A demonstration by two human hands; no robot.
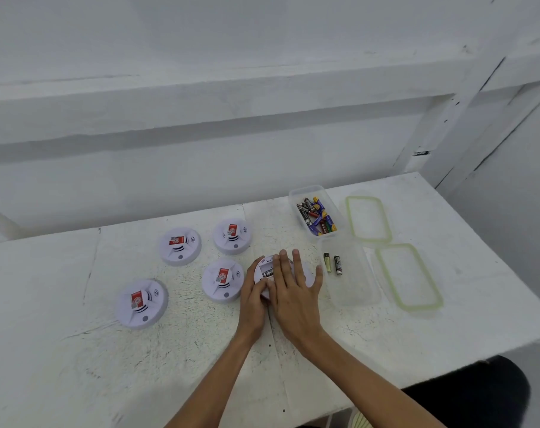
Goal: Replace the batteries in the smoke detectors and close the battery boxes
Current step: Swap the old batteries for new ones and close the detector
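Near the middle of the table a detector lies back-up under both hands, its battery bay uncovered with one battery seated in it. The left hand grips the detector's near-left rim, fingers curled against the edge. The right hand lies flat across the top, fingers straight and spread, thumb out to the right, holding nothing and covering most of the right half. Only the far-left part of the detector shows. Four other detectors sit face-up to the left, the closest just beside the left hand. To the right is a near box holding two loose cells and a far box full of cells, with two lids further right.
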